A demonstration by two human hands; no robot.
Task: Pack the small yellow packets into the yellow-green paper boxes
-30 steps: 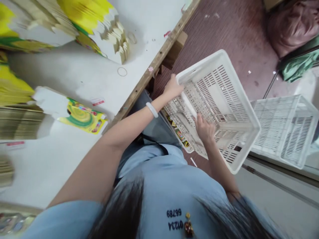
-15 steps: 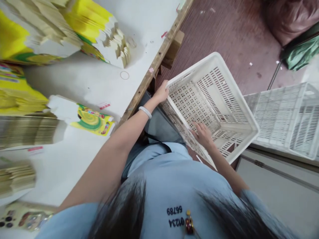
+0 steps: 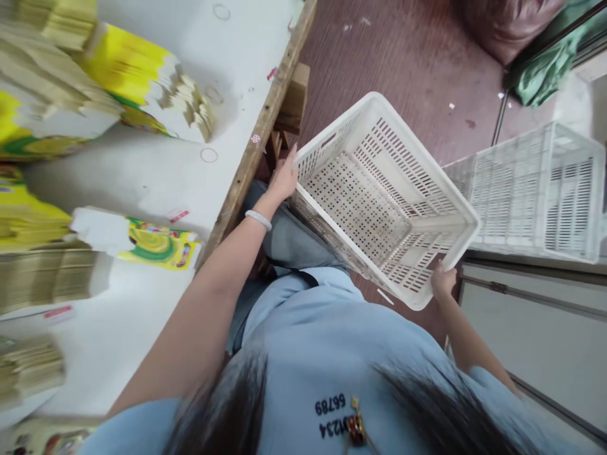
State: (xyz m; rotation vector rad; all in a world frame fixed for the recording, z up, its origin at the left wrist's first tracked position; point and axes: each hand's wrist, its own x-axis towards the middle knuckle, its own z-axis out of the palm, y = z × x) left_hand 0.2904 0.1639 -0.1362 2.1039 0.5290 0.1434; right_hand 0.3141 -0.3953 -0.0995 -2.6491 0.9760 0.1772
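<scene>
A white plastic crate point(image 3: 417, 151) with slotted walls and a perforated floor is tilted in front of my body, its open top facing me. Nothing lies inside it. My left hand point(image 3: 284, 179), with a pale bangle on the wrist, grips the crate's left end near the table edge. At the opposite end, my right hand point(image 3: 444, 280) is closed around the rim by the handle opening; its fingertips are partly hidden by the crate wall.
On the left, a white table point(image 3: 190, 183) with a wooden edge point(image 3: 251, 139) bears stacked yellow cartons point(image 3: 137, 69) and one flat carton point(image 3: 159, 245). Another white crate point(image 3: 512, 189) stands at right, above a grey cabinet point(image 3: 535, 335). A brown sack point(image 3: 507, 25) lies on the floor.
My right hand has moved from inside the crate's near wall to its right end and taken hold there. The crate has shifted slightly left in view; my left hand keeps its hold.
</scene>
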